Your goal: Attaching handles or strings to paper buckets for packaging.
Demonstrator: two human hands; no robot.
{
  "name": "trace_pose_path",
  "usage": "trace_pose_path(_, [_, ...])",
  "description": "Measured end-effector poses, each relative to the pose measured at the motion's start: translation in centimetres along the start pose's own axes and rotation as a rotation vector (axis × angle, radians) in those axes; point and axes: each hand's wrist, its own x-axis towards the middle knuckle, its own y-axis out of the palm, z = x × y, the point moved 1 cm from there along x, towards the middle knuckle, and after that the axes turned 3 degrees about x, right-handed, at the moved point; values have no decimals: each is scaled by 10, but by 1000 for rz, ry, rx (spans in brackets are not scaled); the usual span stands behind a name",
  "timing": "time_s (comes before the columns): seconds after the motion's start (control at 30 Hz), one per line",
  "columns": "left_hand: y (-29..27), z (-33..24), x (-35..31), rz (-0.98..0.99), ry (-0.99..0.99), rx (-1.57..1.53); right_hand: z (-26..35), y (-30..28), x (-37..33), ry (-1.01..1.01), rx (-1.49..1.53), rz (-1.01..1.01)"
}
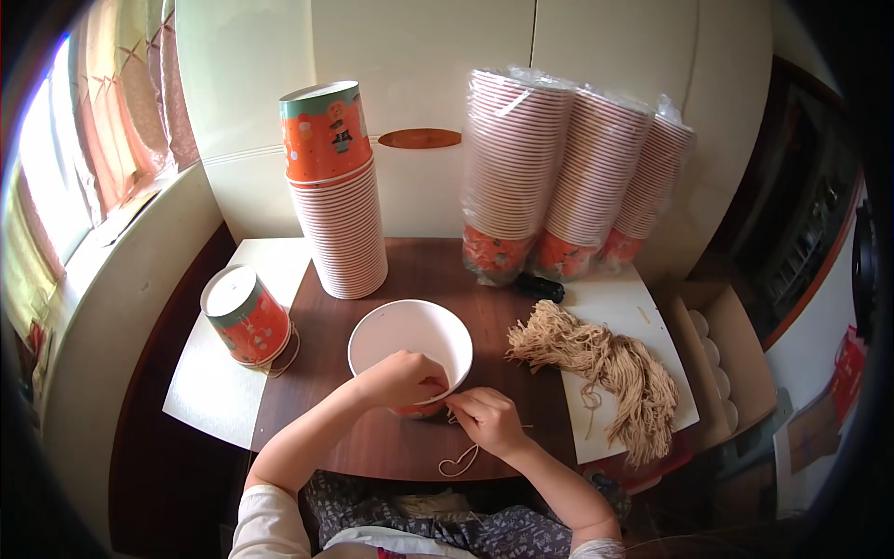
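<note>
A white-lined paper bucket (386,328) with an orange outside stands upright on the table in front of me, its mouth facing up. My left hand (410,376) reaches over the near rim, fingers curled down inside the bucket; whatever they pinch is hidden. Outside the same wall, close under the rim, my right hand (488,419) is closed in a pinch on a thin beige cord (459,463). The cord's loose part curls on the tabletop by the front edge. To the right lies a thick bundle of matching cords (619,368).
At left, an upside-down orange-and-green bucket (250,321) has a cord loop at its rim. Behind stands a tall stack of nested buckets (340,224). Plastic-wrapped stacks (517,168) rise at back right near a black object (540,287). A cardboard box (736,326) sits beyond the table's right edge.
</note>
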Motion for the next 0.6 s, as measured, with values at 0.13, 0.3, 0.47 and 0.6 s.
trace_pose_path(0.13, [1,3,2,14,13,69,-1,1,1,6,9,15])
trace_pose_path(0.3, [5,6,-10,-253,-80,169,0,0,5,154,169,30])
trace_pose_path(0.47, [2,-24,-40,-223,87,3,2,-16,13,456,316,164])
trace_pose_path(0.6, [7,-25,-46,-297,199,329,-1,-15,12,405,370,151])
